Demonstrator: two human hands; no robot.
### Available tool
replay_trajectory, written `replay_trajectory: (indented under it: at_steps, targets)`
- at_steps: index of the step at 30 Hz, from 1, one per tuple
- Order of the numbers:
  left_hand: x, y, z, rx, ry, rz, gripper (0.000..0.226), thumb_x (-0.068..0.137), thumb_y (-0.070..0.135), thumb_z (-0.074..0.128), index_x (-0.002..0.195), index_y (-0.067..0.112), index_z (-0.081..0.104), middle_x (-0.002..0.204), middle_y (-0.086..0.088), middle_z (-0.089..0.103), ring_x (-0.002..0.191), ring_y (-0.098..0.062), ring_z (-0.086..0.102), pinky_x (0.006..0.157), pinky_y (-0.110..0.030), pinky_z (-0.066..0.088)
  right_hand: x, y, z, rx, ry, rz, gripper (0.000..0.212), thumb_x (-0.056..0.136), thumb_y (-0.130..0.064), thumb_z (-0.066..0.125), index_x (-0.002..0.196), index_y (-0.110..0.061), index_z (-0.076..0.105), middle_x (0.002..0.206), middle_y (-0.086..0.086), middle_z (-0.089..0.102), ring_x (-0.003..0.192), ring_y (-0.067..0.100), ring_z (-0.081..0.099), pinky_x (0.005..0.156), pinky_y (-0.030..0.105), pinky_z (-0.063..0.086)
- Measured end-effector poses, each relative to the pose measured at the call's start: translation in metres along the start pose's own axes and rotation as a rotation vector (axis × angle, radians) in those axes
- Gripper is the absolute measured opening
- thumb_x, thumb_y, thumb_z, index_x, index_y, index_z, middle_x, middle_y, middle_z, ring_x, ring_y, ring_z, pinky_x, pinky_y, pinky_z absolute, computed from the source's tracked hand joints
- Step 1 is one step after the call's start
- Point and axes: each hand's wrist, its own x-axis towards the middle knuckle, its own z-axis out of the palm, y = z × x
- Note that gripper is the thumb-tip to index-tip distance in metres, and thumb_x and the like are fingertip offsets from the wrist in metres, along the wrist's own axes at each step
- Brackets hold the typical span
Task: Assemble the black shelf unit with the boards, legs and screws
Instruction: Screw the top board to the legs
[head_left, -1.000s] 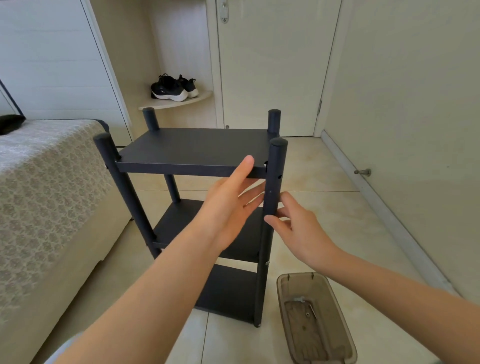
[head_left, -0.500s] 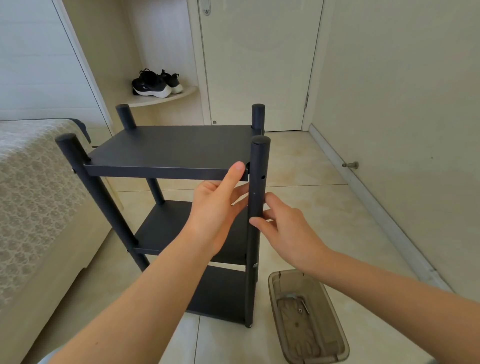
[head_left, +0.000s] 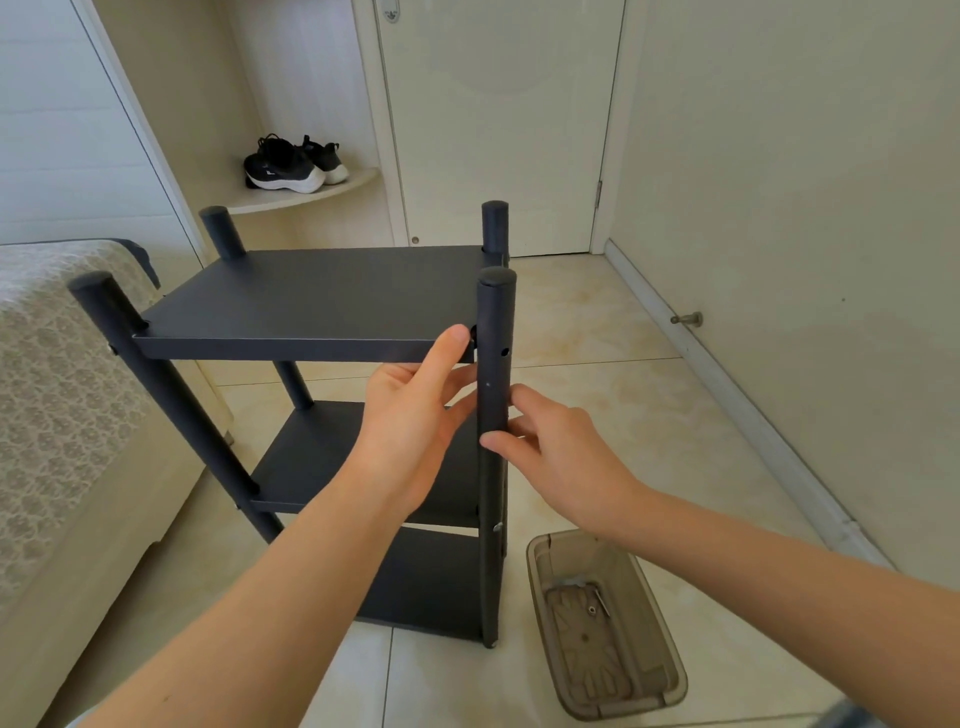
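the right thumb (head_left: 492, 442) lies on the front of the front right leg (head_left: 496, 322) and the forefinger curls round that leg's far side, so the right hand (head_left: 563, 457) holds the leg in a light, narrow pinch just below an open screw hole (head_left: 504, 352). the left thumb (head_left: 453, 340) lies straight against the front edge of the top board (head_left: 322, 296), just beside the leg. the other fingers are stretched flat under the board's corner and reach toward the leg. the left hand (head_left: 410, 421) grips nothing and only props that corner. over the last second neither hand has let go or picked anything up. the pinch sits at the same height on the leg, and the left thumb has crept a little nearer the leg along the board's edge. the rest of the change is the camera swinging. this looks like fine lining-up of the board's corner with the hole rather than fastening, since the hole looks empty and no screw or tool is in hand. lower on the same leg a screw head (head_left: 497, 526) shows at the level of the middle board (head_left: 311, 452), and the bottom board (head_left: 431, 587) sits near the leg's foot, so the top corner seems among the last joints. a brown tray (head_left: 670, 670) lies on the floor just beside the leg's foot, with one screw (head_left: 591, 609) in it. fetching it will free one hand, and the corner may slip out of line.
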Motion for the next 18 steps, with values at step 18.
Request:
replay_trajectory:
  at_steps: [18]
  targets:
    - [0.007,-0.003,0.002,-0.122,0.035,-0.056,0.029,0.097,0.028,0.063,0.113,0.007,0.054,0.096,0.002,0.076,0.097,-0.017,0.074,0.097,-0.041,0.056,-0.010,0.122,-0.002,-0.442,-0.576,0.344,0.033,0.096,-0.025,0.056,0.127,-0.014,0.057,0.127,0.004,0.061,0.114,0.020,0.058,0.097,0.030,0.047]
